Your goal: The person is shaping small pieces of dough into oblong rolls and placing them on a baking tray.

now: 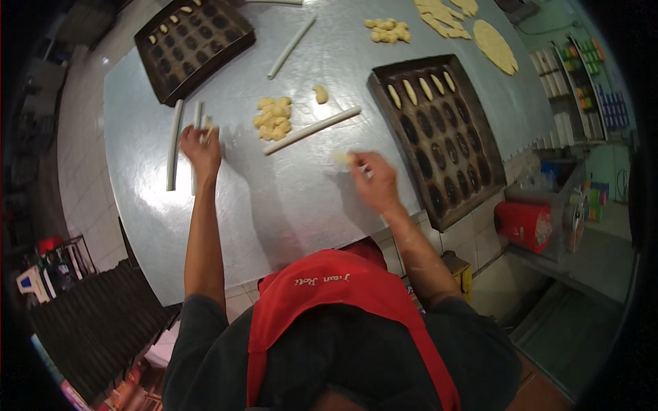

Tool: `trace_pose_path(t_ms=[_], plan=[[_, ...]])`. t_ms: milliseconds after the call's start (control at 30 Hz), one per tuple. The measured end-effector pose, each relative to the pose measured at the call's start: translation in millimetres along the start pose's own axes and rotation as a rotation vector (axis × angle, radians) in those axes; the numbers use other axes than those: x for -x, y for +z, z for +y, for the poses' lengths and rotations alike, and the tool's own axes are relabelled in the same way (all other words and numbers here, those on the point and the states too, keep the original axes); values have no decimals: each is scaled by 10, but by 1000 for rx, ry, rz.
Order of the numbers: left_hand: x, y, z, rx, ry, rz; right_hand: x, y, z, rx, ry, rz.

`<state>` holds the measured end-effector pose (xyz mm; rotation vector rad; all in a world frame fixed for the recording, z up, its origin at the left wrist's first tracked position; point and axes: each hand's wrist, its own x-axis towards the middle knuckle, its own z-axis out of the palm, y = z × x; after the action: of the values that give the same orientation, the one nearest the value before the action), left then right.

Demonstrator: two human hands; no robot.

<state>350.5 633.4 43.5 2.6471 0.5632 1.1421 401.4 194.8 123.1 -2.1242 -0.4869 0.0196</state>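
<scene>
My right hand (375,179) pinches a small flat piece of pale dough (340,157) over the metal table, left of the large moulded baking pan (439,154). At the left, my left hand (201,147) is closed beside two thin white rolling rods, the longer rod (174,151) and a partly covered rod (198,113). A small pale bit shows at its fingertips, too blurred to name. Between my hands lie a cluster of dough pieces (273,118), a single dough piece (320,94) and another white rod (312,130). Several shaped dough strips (425,88) fill the pan's far row.
A second moulded pan (194,51) sits at the far left of the table (274,205). Farther back are a white rod (293,46), more dough pieces (387,31) and flat dough sheets (495,46). A red bag (522,225) stands beyond the right edge.
</scene>
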Motion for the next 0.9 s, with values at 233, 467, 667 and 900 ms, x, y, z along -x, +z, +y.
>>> trace_pose_path(t_ms=[233,467,667,900], plan=[[1072,-618,685,793,-769,-386,-650,-1004,1570,93,82,313],[1310,-505,2248,641,-731,-678,-751,130,824,238,-317,40],[1671,-678,2327,72,142,-672,-424,511,708,306,-436,-220],[1265,-582,2093,48,2,-607,124,582,879,67,-665,-199]])
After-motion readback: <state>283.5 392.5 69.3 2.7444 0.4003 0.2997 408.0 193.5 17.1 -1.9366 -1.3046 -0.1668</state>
